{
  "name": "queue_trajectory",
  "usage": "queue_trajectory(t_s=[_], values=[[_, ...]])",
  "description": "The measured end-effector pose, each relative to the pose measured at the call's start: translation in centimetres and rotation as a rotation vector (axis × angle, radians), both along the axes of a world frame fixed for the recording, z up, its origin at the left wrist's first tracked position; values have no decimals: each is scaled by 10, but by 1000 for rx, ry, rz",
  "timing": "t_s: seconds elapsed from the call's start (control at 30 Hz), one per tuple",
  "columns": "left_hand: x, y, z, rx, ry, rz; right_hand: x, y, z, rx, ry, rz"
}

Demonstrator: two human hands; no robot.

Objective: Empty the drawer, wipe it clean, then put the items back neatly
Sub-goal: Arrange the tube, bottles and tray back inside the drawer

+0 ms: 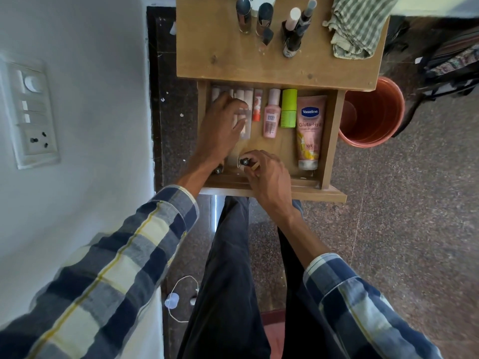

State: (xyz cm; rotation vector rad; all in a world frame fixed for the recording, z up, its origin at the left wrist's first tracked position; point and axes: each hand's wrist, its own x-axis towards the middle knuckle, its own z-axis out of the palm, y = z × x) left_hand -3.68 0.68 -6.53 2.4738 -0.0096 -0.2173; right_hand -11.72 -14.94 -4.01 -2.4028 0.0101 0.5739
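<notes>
Showing the drawer (330, 141) pulled out from under the wooden worktop (233, 58), partly restocked. Against the drawer's back wall lie, from its left side, a clear pack of pale tubes (243, 99), a small red-capped tube (257, 106), a pink bottle (272, 114), a lime-green bottle (288, 108) and, nearest the drawer's right wall, a Vaseline lotion tube (309, 130). The left hand (220, 125) rests on the clear pack, fingers fairly straight and spread, holding nothing that can be made out. The right hand (267, 174), at the drawer's front wall, has its fingers curled round a small dark-capped bottle (244, 161); a second dark cap (218, 170) shows just beside the left wrist.

Beyond the drawer, on the worktop, upright bottles (267, 19) and a checked cloth (357, 29) remain, so restocking appears unfinished. An orange bucket (373, 112) stands on the floor just beside the drawer's right wall.

Risks, as judged: the small bottle, if laid on its side, may roll across the drawer's bare front area; the left forearm, crossing the second cap, could knock it; reaching over the drawer to the upright bottles could topple them.
</notes>
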Motion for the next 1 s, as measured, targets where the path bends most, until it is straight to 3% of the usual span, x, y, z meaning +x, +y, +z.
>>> queue_trajectory(t_s=[0.13,0.63,1.0], values=[[-18,19,15,49,-101,12,1,9,1,14,7,27],[-50,26,27,-53,-85,189,9,16,7,75,98,144],[19,2,77,-124,-344,225,103,-15,70,153,-380,-282]])
